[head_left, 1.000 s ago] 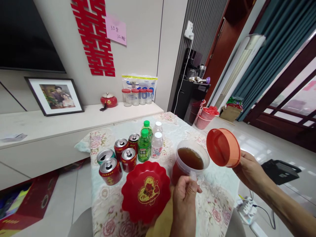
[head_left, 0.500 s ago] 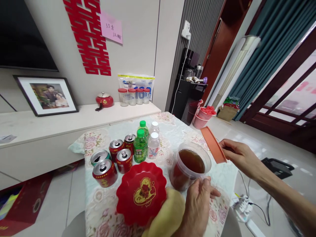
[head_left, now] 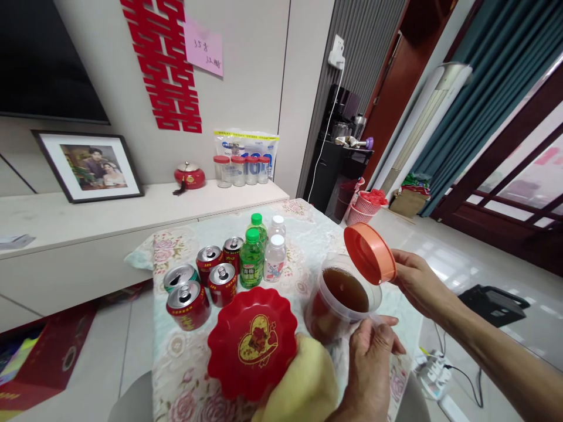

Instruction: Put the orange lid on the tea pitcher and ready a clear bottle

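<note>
Two holds above a flowered tabletop [head_left: 323,237]: the left hand [head_left: 372,363] grips a clear jug [head_left: 323,319] of brown liquid [head_left: 345,291] at its near right side, presumably to steady it; the right hand [head_left: 409,271] pinches an orange lid [head_left: 370,252], tilted, leaving the jug's mouth largely uncovered. Red dish [head_left: 253,337], cans [head_left: 189,308] and bottles [head_left: 252,264] stand leftward, apparently giving both hands room.
</note>
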Tool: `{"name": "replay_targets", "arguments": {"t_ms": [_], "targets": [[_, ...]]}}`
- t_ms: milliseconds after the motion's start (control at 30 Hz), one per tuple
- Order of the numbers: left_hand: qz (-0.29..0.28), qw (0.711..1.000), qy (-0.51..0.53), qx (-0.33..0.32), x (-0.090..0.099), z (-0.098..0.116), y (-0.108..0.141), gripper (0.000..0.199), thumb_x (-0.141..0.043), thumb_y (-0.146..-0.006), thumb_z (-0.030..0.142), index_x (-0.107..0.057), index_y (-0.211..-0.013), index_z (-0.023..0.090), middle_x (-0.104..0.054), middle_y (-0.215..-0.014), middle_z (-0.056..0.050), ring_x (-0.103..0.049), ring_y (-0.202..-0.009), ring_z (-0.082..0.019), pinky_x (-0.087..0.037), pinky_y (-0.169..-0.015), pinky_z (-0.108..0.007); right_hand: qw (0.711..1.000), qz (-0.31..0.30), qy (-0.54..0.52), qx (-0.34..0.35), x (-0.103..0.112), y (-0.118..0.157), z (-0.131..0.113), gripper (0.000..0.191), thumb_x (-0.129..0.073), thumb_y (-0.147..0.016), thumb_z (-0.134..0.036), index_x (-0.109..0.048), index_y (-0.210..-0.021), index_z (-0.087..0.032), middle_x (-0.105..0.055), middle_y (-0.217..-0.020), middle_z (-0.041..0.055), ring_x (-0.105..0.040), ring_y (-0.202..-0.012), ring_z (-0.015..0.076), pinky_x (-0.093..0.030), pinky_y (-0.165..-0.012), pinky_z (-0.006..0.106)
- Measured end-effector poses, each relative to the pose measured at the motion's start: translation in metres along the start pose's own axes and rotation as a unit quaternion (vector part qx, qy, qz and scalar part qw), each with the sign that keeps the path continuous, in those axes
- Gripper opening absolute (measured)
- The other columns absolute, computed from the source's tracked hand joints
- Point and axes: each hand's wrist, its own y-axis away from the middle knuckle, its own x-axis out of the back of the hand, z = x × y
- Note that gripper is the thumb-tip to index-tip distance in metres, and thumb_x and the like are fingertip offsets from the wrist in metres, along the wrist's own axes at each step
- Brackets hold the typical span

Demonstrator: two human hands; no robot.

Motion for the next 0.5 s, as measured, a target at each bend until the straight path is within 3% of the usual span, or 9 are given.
{"name": "replay_targets", "arguments": {"t_ms": [133, 233, 367, 500], "targets": [[0.029, 0.999, 0.006, -0.010, -0.014, -0.010, -0.008, 0.040, -0.060, -0.088, 0.056, -0.067, -0.090, 0.017, -0.067, -0.091, -0.009, -0.058, -0.093, -0.025, -0.043, -0.091, -0.039, 0.996, 0.005, 0.077, 0.036, -0.002, 0.004, -0.005, 0.013, -0.073, -0.068, -0.031, -0.066, -0.072, -0.021, -0.069, -0.074, 0.0006, -0.061, -0.071, 0.0179, -0.047, -0.066, 0.030], [0.038, 0.999, 0.011, -0.014, -0.018, -0.017, -0.013, 0.035, -0.061, -0.087, 0.051, -0.066, -0.088, 0.016, -0.067, -0.088, -0.008, -0.058, -0.089, -0.024, -0.043, -0.088, -0.039, 0.980, -0.009, 0.183, 0.080, -0.002, 0.010, -0.010, 0.017, -0.070, -0.077, -0.039, -0.068, -0.081, -0.022, -0.072, -0.087, 0.0030, -0.065, -0.082, 0.0216, -0.049, -0.071, 0.033], [0.029, 0.999, 0.023, -0.002, -0.020, -0.019, -0.013, 0.037, -0.062, -0.086, 0.049, -0.070, -0.100, 0.016, -0.069, -0.085, -0.009, -0.062, -0.090, -0.027, -0.044, -0.090, -0.042, 0.921, -0.041, 0.356, 0.156, 0.003, 0.019, -0.018, 0.028, -0.053, -0.091, -0.040, -0.069, -0.104, -0.021, -0.073, -0.099, 0.0085, -0.068, -0.085, 0.0232, -0.053, -0.075, 0.037], [0.026, 0.998, 0.052, -0.004, -0.023, -0.021, -0.014, 0.040, -0.066, -0.083, 0.058, -0.069, -0.085, 0.018, -0.071, -0.083, -0.011, -0.064, -0.089, -0.030, -0.046, -0.091, -0.044, 0.854, -0.072, 0.467, 0.218, 0.002, 0.022, -0.021, 0.037, -0.040, -0.097, -0.031, -0.070, -0.112, -0.017, -0.072, -0.094, 0.0124, -0.067, -0.087, 0.0267, -0.054, -0.077, 0.042]]}}
